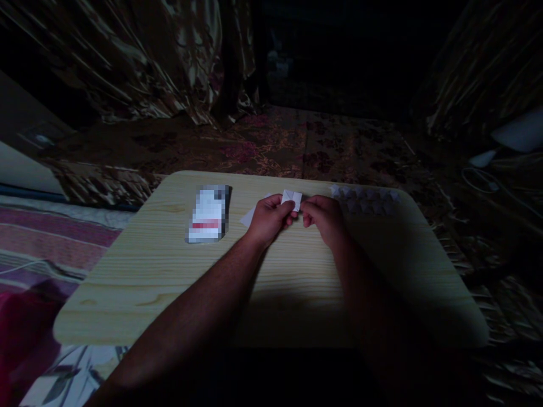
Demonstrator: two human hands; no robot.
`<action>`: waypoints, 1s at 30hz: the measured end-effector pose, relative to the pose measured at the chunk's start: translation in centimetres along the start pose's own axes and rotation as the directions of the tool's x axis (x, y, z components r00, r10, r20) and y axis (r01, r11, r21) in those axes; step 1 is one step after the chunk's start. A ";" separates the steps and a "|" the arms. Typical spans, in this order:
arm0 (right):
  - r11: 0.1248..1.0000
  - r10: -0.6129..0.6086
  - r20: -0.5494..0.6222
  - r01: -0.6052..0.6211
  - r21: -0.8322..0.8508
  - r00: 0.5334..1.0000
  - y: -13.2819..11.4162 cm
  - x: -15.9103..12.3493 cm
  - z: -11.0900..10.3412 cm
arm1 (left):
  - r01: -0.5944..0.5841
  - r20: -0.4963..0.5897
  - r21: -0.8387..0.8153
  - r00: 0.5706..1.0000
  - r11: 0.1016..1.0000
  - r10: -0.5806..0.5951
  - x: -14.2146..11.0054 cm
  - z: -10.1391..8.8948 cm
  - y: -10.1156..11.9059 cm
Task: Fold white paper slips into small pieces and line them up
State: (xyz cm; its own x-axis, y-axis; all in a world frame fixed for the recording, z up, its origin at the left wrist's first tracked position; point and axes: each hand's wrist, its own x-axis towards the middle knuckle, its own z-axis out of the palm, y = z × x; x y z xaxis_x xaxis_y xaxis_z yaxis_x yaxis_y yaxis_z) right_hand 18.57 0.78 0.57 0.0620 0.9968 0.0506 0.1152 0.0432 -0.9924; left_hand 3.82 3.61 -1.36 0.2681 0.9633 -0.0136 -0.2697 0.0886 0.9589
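Small folded white paper square (296,198) at twelve o'clock over the pale wooden table (139,265), my left hand (265,219) grip pinching it, right hand (326,216) grip narrow at its three-o'clock edge, hold unclear; next move needs steady left thumb.

Head-height view, forward and down.

The left hand (268,219) and right hand (323,217) are bare, as are both slim, tapering forearms (203,294).
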 end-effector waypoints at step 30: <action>0.983 -0.028 -0.058 0.017 -0.183 0.998 0.8 0.3 0.1 | 0.030 0.017 0.076 0.999 0.997 -0.031 0.0 0.0 -0.1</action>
State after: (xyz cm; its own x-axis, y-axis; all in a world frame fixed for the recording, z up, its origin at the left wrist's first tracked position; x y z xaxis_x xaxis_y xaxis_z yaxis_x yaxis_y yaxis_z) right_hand 18.57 1.16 -0.18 0.1160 0.9896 0.0847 0.2956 0.0470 -0.9541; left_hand 3.83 3.66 -1.47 0.2921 0.9556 -0.0390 -0.1903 0.0980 0.9768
